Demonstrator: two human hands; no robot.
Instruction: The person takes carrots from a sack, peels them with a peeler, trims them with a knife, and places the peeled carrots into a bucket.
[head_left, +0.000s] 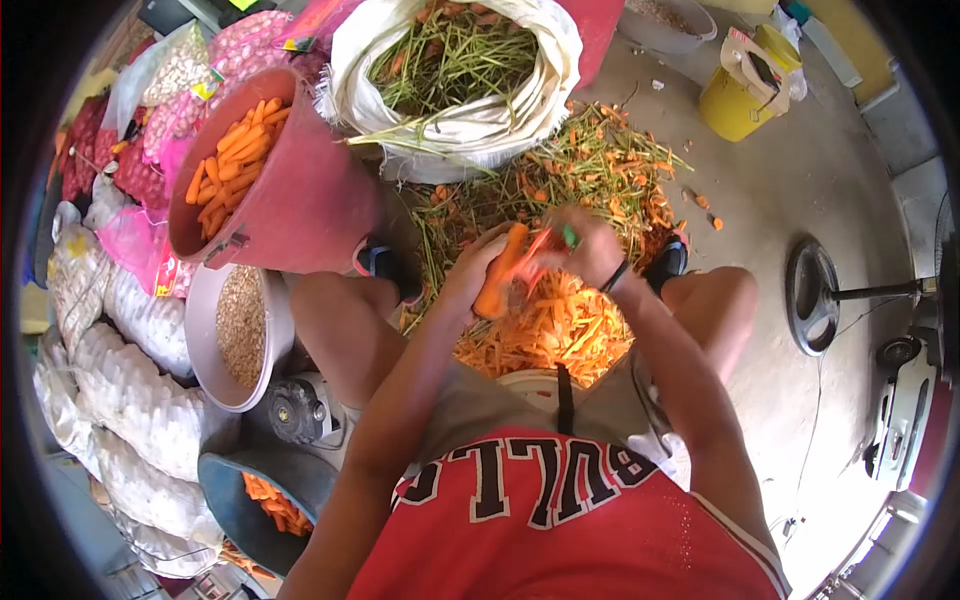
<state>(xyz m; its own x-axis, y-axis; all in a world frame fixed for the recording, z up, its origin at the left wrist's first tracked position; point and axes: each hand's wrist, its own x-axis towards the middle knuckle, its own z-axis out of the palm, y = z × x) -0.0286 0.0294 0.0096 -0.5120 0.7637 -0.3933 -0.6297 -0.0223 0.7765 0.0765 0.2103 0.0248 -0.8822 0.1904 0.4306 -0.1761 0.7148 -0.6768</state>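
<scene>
My left hand (pixel 476 268) is wrapped round an orange carrot (pixel 503 270), held slantwise between my knees. Close against the carrot, my right hand (pixel 592 250) grips a peeler (pixel 540 243); it is smeared by motion, with red and green parts showing. Below both hands lies a heap of carrot peelings (pixel 570 325), piled between my legs. Part of a pale container's rim (pixel 530 378) shows under the near side of the heap.
A red tub (pixel 330 190) of carrots stands at left, beside a white sack (pixel 450 155) of green stalks. Trimmings (pixel 610 170) litter the floor ahead. A blue tub (pixel 225 490) holds carrots, and a bowl (pixel 200 340) holds pale pieces. A yellow bucket (pixel 730 105) stands far right.
</scene>
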